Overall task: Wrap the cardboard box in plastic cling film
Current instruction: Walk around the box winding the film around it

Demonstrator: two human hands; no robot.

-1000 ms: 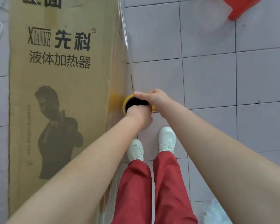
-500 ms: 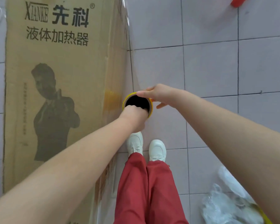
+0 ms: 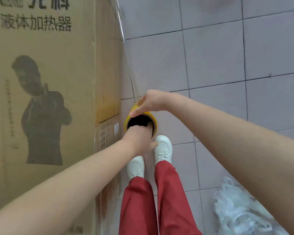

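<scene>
A tall cardboard box [image 3: 49, 116] with printed characters and a man's picture fills the left side. Clear cling film [image 3: 127, 60] stretches taut from the box's far edge down to a roll with a yellow core [image 3: 126, 123], held upright beside the box's side face. The fingers of my left hand [image 3: 137, 141] are pushed into the core's open top, and its thumb stays outside. My right hand [image 3: 153, 102] grips the far rim from above, with the thumb on the yellow edge.
I stand on a grey tiled floor [image 3: 219, 56] right next to the box, in white shoes [image 3: 163, 148] and red trousers. A crumpled heap of clear plastic [image 3: 236, 209] lies on the floor at the lower right.
The roll and both hands have moved nearer along the box's side, drawing out more film. My feet stepped back. The red object at the top right has left the view.
</scene>
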